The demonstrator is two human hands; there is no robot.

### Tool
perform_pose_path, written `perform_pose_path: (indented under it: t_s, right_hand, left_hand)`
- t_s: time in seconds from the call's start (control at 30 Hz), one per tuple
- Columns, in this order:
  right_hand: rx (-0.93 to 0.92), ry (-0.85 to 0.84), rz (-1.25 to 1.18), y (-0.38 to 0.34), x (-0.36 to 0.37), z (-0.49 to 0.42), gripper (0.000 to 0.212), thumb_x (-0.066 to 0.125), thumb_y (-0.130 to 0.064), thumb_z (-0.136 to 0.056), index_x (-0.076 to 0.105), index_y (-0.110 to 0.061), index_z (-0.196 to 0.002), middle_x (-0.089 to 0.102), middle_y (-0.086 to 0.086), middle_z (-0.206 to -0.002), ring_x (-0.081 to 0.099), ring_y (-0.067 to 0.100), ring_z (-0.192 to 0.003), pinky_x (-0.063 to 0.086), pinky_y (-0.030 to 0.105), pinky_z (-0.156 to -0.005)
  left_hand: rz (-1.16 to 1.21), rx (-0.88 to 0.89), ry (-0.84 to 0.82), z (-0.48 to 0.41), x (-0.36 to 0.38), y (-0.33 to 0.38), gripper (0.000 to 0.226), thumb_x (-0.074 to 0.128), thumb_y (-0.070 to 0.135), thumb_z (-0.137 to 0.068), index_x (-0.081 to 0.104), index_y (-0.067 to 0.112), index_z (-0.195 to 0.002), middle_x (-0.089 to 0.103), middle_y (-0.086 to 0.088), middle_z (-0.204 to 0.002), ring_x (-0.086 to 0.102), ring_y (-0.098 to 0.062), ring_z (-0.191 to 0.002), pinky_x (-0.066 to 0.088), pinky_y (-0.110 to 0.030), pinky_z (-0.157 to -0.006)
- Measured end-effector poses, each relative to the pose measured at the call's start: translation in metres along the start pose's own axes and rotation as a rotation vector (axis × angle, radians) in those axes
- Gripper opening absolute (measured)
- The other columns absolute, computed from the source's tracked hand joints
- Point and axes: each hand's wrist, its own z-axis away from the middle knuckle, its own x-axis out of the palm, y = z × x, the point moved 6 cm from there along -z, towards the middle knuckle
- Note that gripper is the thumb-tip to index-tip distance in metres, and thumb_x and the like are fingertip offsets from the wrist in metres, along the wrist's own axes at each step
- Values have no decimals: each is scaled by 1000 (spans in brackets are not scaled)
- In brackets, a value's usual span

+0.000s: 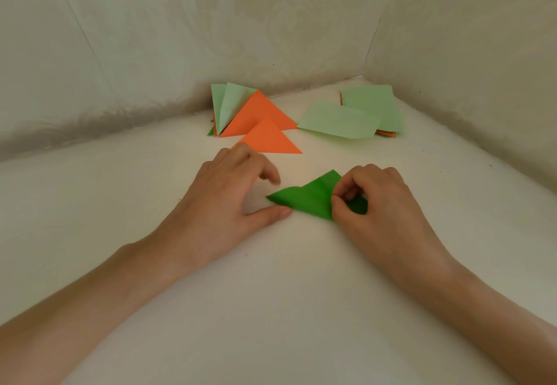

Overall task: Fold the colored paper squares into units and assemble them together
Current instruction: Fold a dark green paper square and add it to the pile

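On the counter point(286, 294), flat pale green squares point(355, 113) still awaited folding, and several folded units point(253, 116) were unassembled. The half-folded dark green paper point(307, 197) lay nearest. The right hand point(382, 209) pinched its flap; the left hand point(223, 197) was relaxed, gripping nothing.

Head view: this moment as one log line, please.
step: folding | right hand: pinches dark green paper | left hand: thumb by paper's tip

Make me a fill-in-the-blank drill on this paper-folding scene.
1. The folded paper pinched by the right hand is dark ____.
2. The flat triangle just beyond the left hand is ____.
3. The pale green sheet lies to the ____ of that triangle.

Missing words: green; orange; right.
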Motion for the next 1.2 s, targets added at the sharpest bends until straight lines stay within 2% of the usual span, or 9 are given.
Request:
perform_pose_path:
  t_s: [0.1, 0.23, 0.4, 0.57, 0.73, 0.83, 0.93, 1.03, 1.2]
  right_hand:
    - [4, -4, -2, 2, 1, -1, 5, 58, -19, -84, 57, -23, -80, 55, -9, -81, 42, 14, -86, 38, 35, -78]
    - [-24, -14, 25, 4, 2, -2, 15, 57, -20, -85, 60, -23, -99, 54, -8, -96, 42, 15, -95, 38, 33, -86]
    - [-228, -150, -26, -4, 5, -10, 46, 54, -6, -89, 51, -17, -133, 48, -10, -121, 33, 9, -121, 11, -5, -95]
    - [-347, -203, 6, -5, 8, -12, 48, 45, -15, -84, 54, -8, -130, 60, 4, -122, 39, 2, -111, 16, -1, -94]
    - [-349, -177, 30, -5, 13, -10, 47, 45, -17, -84, 54, -7, -129, 59, 8, -120, 40, 8, -108, 25, 13, -95]
    - [-353, -171, 46, -6, 13, -9, 47, 45, -20, -85, 52, -9, -131, 57, 7, -123, 40, 10, -110, 24, 14, -96]
    - [-357, -169, 27, -9, 12, -7, 49, 45, -21, -85, 50, -9, -132, 57, 7, -122, 38, 9, -111, 23, 14, -97]
    - [-362, -151, 17, -9, 11, -6, 49, 47, -21, -85, 49, -10, -133, 56, 6, -124, 36, 8, -114, 20, 9, -99]
    - [-236, -56, -250, -7, -7, -4, 43, 59, -29, -90, 47, -30, -131, 52, -14, -117, 37, -2, -114, 20, -3, -92]
  left_hand:
    - [-116, 119, -33, 1, 2, 10, 42, 47, 53, -84, 50, 41, -124, 42, 14, -104, 41, -3, -93, 34, -26, -84]
    - [-162, 191, -62, 2, 6, 13, 34, 44, 45, -90, 67, 34, -113, 52, 7, -101, 47, -10, -86, 33, -29, -78]
    - [-204, 257, -56, 1, 8, 18, 37, 41, 38, -93, 71, 24, -109, 57, 2, -95, 52, -15, -76, 41, -32, -68]
    - [-268, 266, -17, 1, 3, 34, 37, 37, 30, -93, 68, 15, -106, 54, -2, -99, 51, -24, -56, 46, -37, -46]
    - [27, 250, -5, 2, 4, 36, 33, 43, 33, -95, 67, 12, -102, 50, 6, -112, 56, -6, -78, 46, -22, -74]
    - [253, 59, -14, -2, 2, 27, 28, 61, 43, -87, 70, 17, -86, 49, 10, -122, 60, 1, -96, 42, -11, -88]
    - [579, -185, -5, -5, 3, 14, 3, 71, 15, -80, 68, 16, -80, 51, 12, -120, 66, -4, -86, 48, -15, -84]
    - [750, -275, 4, -6, 8, 13, 28, 68, -10, -77, 64, 17, -83, 54, 11, -119, 68, -6, -80, 50, -17, -77]
    - [866, -272, 3, -3, 9, 25, 36, 64, -17, -77, 63, 17, -88, 55, 9, -121, 65, -5, -76, 51, -17, -72]
